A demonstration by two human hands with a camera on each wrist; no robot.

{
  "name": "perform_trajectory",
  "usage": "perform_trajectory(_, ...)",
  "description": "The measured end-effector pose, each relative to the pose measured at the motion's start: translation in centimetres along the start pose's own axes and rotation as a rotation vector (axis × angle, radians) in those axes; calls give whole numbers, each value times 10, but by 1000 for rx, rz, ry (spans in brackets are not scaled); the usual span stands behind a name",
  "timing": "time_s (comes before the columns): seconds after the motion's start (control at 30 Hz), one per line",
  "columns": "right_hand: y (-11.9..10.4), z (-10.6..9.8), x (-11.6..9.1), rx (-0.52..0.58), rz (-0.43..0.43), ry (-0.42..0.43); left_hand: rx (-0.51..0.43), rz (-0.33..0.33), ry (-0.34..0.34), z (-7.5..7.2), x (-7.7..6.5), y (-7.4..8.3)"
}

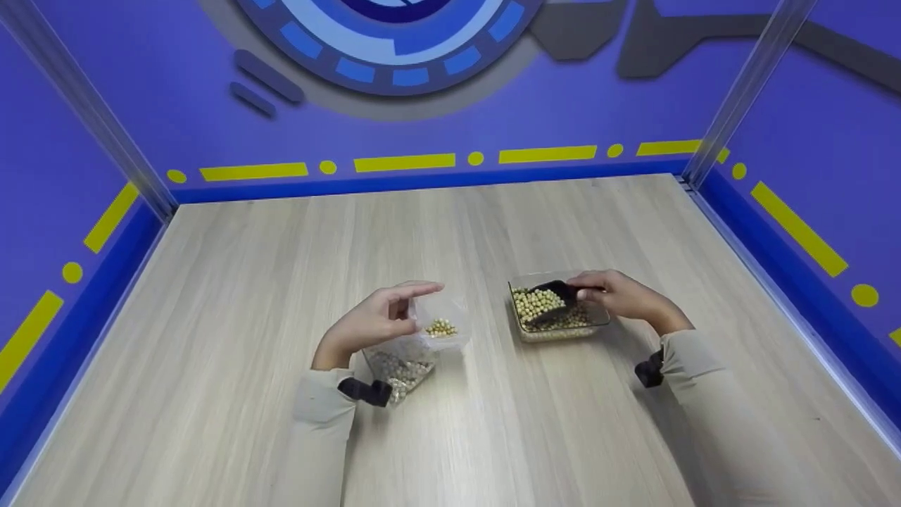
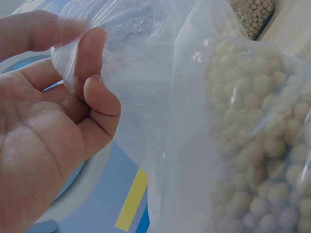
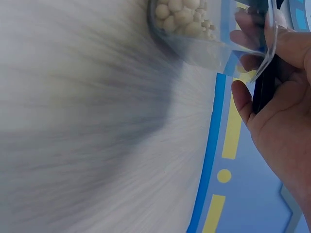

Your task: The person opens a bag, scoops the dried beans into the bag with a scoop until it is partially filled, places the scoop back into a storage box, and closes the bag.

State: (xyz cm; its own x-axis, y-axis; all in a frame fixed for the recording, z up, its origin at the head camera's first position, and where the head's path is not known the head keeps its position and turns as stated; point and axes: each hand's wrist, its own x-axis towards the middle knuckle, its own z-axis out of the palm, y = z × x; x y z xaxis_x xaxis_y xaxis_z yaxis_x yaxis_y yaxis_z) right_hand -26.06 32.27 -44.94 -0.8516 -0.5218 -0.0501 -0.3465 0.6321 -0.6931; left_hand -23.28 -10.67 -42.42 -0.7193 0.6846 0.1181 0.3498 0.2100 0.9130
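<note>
My left hand [image 1: 369, 320] holds the upper edge of a clear plastic bag [image 1: 450, 310], its fingers curled on the thin film in the left wrist view. Round pale-yellow beans [image 2: 262, 160] fill the bag's lower part, and a few show near its mouth. To the right, my right hand [image 1: 630, 299] grips the handle of a black scoop [image 1: 556, 289]. The scoop lies tilted inside a clear rectangular container [image 1: 563, 334] and bears a heap of the same kind of beans [image 1: 536, 304]. More beans lie around and below it in the container.
Both things stand on a light wood-grain table [image 1: 521, 422], with a strip of tabletop between bag and container. Blue-purple panels [image 1: 394, 141] with yellow marks enclose the back and sides. A black wrist camera [image 1: 366, 391] sits close beside the bag.
</note>
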Motion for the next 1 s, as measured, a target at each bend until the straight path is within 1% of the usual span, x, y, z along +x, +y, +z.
perform_trajectory(0.27, -1, 0, -2, 8, 14, -2, 7, -7, 9, 1, 0, 0)
perform_trajectory(0.47, 0, 0, -2, 6, 5, 3, -1, 5, 4, 1, 1, -2)
perform_trajectory(0.7, 1, 0, -2, 9, 3, 3, 15, 16, 2, 0, 0, 0)
perform_trajectory(1.0, 2, -1, -1, 7, -2, 7, -5, 6, 4, 0, 1, -2)
